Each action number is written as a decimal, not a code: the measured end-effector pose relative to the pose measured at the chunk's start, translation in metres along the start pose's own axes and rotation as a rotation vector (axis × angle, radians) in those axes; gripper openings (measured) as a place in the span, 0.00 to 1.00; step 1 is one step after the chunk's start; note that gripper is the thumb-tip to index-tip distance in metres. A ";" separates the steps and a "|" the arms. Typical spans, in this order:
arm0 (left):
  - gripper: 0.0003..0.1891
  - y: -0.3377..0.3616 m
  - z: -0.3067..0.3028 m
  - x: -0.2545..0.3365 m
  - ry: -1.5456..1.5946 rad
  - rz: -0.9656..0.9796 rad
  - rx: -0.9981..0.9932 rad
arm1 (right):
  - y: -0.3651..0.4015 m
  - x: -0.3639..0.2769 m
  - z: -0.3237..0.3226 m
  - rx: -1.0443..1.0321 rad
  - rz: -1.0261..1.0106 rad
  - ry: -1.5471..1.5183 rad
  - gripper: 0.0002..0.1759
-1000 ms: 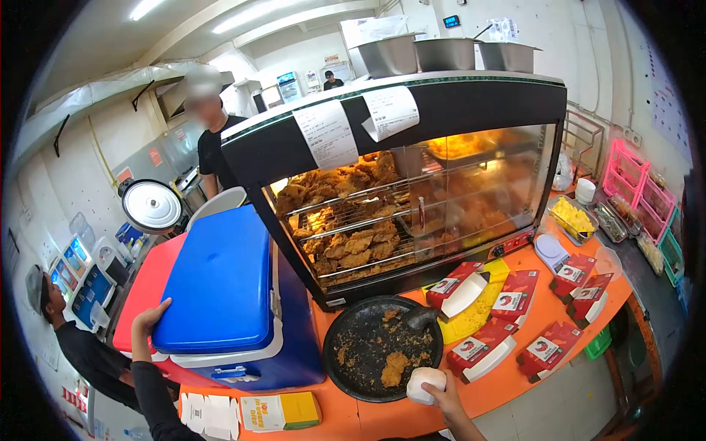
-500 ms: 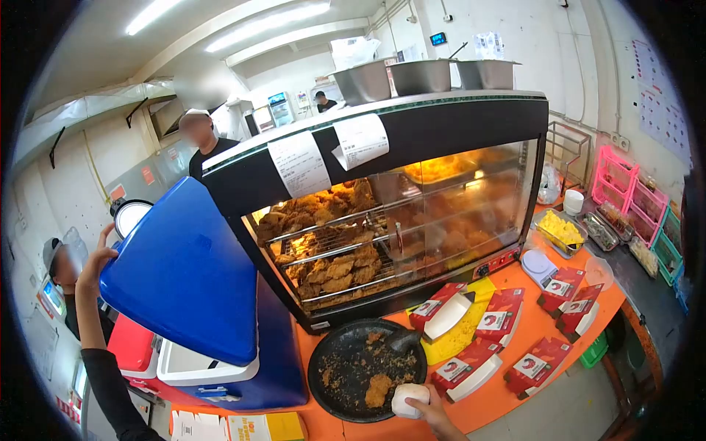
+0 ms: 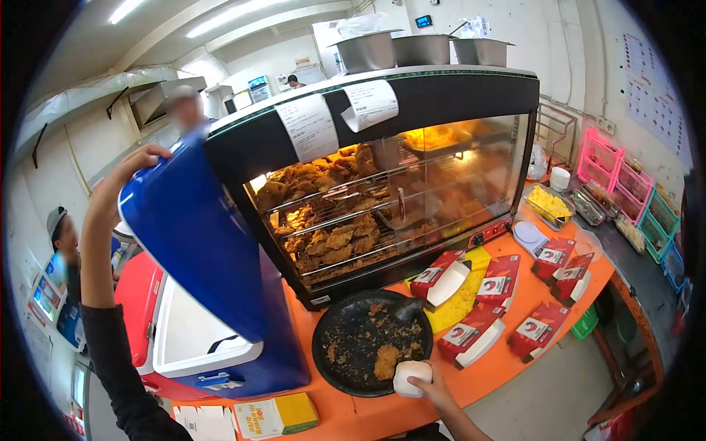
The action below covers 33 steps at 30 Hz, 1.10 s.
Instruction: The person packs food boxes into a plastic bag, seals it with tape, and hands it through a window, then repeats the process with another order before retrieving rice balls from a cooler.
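My left hand (image 3: 147,158) grips the top edge of a blue cooler lid (image 3: 202,242), which stands steeply raised. Below it the cooler box (image 3: 283,360) shows its white inside, with a dark strap at the rim. My right hand (image 3: 435,388) is closed around a rounded white wrapped bundle (image 3: 409,377); its contents are hidden. That bundle is at the lower right rim of a black stone mortar (image 3: 331,367). In the mortar lie brown crumbs, a piece of fried food (image 3: 386,362) and a dark pestle (image 3: 409,312).
A heated display case (image 3: 323,292) holding fried chicken stands behind the mortar. Several red food boxes (image 3: 471,334) are spread to the right on the orange table (image 3: 397,419). A yellow-and-white box (image 3: 276,415) lies in front. A red cooler (image 3: 140,309) and a person (image 3: 66,242) are at left.
My left hand has raised the cooler lid further upright, exposing more of the white inside. My right hand still holds the white bundle by the mortar. The camera view has shifted slightly.
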<state>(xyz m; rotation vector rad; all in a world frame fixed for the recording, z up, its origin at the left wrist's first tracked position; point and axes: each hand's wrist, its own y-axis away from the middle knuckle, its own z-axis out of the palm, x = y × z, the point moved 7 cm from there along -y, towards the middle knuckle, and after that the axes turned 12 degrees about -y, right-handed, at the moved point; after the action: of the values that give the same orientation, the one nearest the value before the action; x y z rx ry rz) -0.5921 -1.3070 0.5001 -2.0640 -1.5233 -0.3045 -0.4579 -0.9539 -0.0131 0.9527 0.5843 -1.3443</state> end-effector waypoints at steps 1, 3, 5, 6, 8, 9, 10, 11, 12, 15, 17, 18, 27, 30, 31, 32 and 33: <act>0.23 0.003 0.003 0.000 0.108 0.055 0.022 | 0.006 0.007 0.013 -0.018 0.040 0.025 0.31; 0.27 0.012 0.006 -0.002 0.290 0.210 0.112 | 0.019 0.011 0.044 -0.033 0.077 0.063 0.31; 0.35 0.038 0.011 -0.013 0.400 0.256 0.096 | 0.038 0.006 0.101 -0.245 0.136 0.041 0.30; 0.37 0.055 0.011 -0.021 0.451 0.276 0.089 | 0.046 -0.003 0.128 -0.268 0.158 0.065 0.30; 0.39 0.089 0.006 -0.058 0.243 0.239 0.061 | 0.070 -0.033 0.208 -0.625 0.060 0.143 0.32; 0.36 0.106 0.008 -0.083 0.206 0.238 0.025 | 0.075 -0.035 0.236 -0.652 0.105 0.157 0.32; 0.29 0.128 0.016 -0.103 0.164 0.185 -0.020 | 0.082 -0.045 0.269 -0.773 -0.003 0.234 0.34; 0.27 0.152 0.021 -0.126 0.015 0.171 0.012 | 0.089 -0.056 0.302 -0.892 -0.123 0.301 0.35; 0.23 0.178 0.032 -0.146 -0.129 0.053 -0.002 | 0.092 -0.062 0.332 -0.947 -0.183 0.369 0.36; 0.17 0.235 0.064 -0.188 -0.410 0.111 0.146 | 0.086 -0.073 0.420 -0.991 -0.459 0.547 0.37; 0.18 0.257 0.088 -0.213 -0.473 0.106 0.136 | 0.068 -0.073 0.474 -0.919 -0.507 0.370 0.35; 0.17 0.263 0.100 -0.225 -0.428 0.109 0.115 | 0.057 -0.073 0.502 -0.893 -0.531 0.318 0.34; 0.17 0.274 0.120 -0.239 -0.806 0.207 0.610 | -0.171 0.021 0.619 -0.317 -0.226 0.810 0.45; 0.16 0.277 0.124 -0.242 -0.798 0.212 0.681 | -0.255 0.069 0.595 -0.210 -0.137 1.102 0.56; 0.15 0.278 0.125 -0.243 -0.800 0.208 0.677 | -0.268 0.080 0.585 -0.194 -0.065 1.188 0.58; 0.15 0.280 0.127 -0.244 -0.804 0.201 0.676 | -0.295 0.098 0.572 -0.190 -0.051 1.332 0.60; 0.14 0.282 0.132 -0.247 -0.808 0.185 0.640 | -0.323 0.116 0.558 -0.187 -0.037 1.473 0.62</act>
<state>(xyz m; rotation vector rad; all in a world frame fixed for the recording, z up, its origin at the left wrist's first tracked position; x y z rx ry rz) -0.4289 -1.4917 0.1886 -1.8230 -1.5238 1.0698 -0.8428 -1.4708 0.1055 1.6887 1.7717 -0.3754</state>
